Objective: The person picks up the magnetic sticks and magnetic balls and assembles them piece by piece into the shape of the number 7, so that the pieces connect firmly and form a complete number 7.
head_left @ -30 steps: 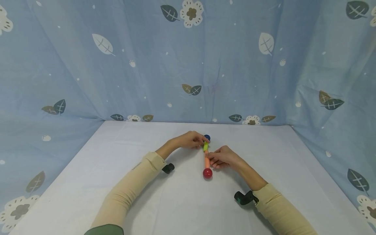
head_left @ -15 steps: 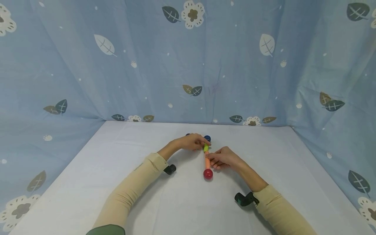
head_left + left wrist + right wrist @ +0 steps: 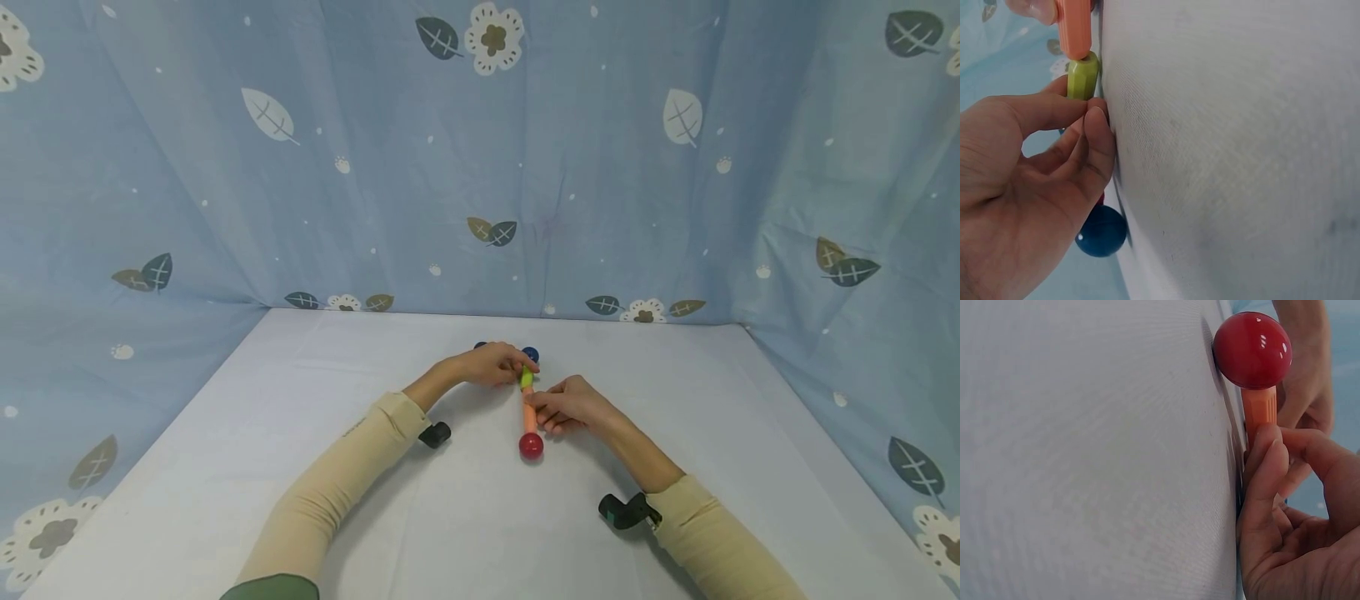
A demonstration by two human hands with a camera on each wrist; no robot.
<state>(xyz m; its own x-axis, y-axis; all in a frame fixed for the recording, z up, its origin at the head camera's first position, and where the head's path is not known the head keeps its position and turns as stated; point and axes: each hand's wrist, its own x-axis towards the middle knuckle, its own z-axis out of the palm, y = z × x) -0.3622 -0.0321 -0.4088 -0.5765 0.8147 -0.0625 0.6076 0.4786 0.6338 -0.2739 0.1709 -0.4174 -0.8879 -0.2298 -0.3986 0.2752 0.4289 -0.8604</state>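
Note:
My left hand (image 3: 491, 364) pinches a yellow-green rod (image 3: 1082, 75) between thumb and fingers. My right hand (image 3: 573, 404) pinches an orange rod (image 3: 529, 417), which meets the green one end to end; in the left wrist view they look in contact. A shiny red ball (image 3: 1252, 350) sits on the near end of the orange rod. At the far end, just past my left fingertips, is a blue ball (image 3: 530, 354). Behind my left hand a second blue ball (image 3: 1102, 231) rests on the table, with a sliver of red beside it, mostly hidden by the hand.
A white cloth covers the table (image 3: 450, 517). A blue curtain (image 3: 375, 192) with leaf and flower prints hangs along the back and sides. Black wrist cameras (image 3: 622, 510) stick out from beneath both beige sleeves (image 3: 345, 475), close to the tabletop.
The second blue ball, unseen one second ago, now shows behind my left hand. The left hand has shifted slightly toward me and right; both hands keep their grip on the rods.

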